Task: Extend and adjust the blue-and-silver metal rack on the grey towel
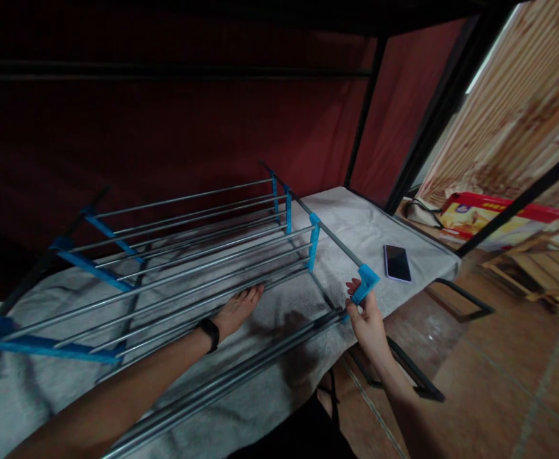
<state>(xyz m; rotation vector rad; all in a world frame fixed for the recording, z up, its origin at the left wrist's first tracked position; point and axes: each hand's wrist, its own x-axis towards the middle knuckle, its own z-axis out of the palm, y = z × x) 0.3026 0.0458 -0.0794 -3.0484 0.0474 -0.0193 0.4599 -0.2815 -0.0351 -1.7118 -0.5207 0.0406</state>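
The right hand [370, 320] is pinching a blue plastic corner [368, 279] of the metal-barred drying rack [313, 245] between thumb and fingers; the left hand [241, 310] is lying against it, fingers together, grip unclear. The rack is spreading over a soft grey blanket [348, 220], a phone [398, 262] is resting nearby, a dark red cloth [164, 134] is hanging behind, a black bar [537, 190] is crossing before a box [465, 218]

the grey-covered bed [361, 223] carries a blue-and-grey rack [188, 271] and a phone [397, 262].
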